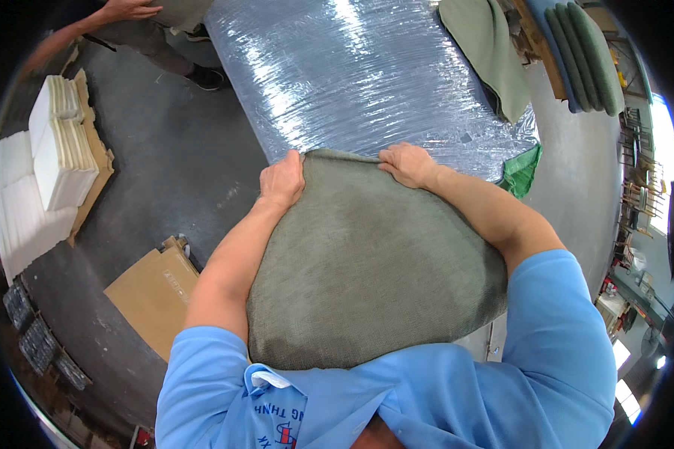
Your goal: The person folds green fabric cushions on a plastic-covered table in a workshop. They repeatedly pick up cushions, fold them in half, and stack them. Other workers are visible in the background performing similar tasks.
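An olive-green fabric-covered cushion leans against my torso, its wide end toward me and its narrower end away. My left hand grips the far left corner, fingers wrapped over the edge. At the far right corner, my right hand pinches the fabric edge with its fingers closed. Between both hands the far edge looks drawn fairly straight. Darker patches show on the cloth. Just beyond lies a table covered in shiny plastic film, with a loose olive-green cover on its right side.
Stacked white foam pads stand at the left beside cardboard. A flat cardboard box lies on the floor nearby. Upright green cushions sit at the upper right. Green material hangs at the table's corner. Another person's hand shows upper left.
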Motion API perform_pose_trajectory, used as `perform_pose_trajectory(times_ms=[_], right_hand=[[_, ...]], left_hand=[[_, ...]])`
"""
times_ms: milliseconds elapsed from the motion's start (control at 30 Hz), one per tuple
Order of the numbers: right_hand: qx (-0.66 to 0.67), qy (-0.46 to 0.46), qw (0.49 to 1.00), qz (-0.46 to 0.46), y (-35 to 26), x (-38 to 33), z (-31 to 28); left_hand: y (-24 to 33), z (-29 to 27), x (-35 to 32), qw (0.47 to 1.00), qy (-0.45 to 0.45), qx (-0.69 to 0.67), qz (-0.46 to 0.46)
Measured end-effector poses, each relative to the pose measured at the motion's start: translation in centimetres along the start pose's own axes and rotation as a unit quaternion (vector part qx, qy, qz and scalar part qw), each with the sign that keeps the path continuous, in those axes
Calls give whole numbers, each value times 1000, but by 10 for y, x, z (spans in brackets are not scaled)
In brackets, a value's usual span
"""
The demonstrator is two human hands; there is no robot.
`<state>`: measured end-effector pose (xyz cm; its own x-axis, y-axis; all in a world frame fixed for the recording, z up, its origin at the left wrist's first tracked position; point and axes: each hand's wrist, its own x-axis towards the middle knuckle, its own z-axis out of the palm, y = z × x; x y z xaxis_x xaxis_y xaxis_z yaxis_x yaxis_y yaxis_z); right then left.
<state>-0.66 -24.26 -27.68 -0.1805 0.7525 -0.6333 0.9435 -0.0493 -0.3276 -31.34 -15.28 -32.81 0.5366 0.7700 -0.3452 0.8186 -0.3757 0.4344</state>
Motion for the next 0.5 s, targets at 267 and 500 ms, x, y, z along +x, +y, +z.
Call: perform_pose_trajectory(times_ms=[267,500], right_hand=[[-11,101,995,7,8,5,20],[59,147,987,19,15,-55,-48]], left_hand=[[7,-6,0,999,-22,30,-4],[10,-54,-34,980,84,46,174]])
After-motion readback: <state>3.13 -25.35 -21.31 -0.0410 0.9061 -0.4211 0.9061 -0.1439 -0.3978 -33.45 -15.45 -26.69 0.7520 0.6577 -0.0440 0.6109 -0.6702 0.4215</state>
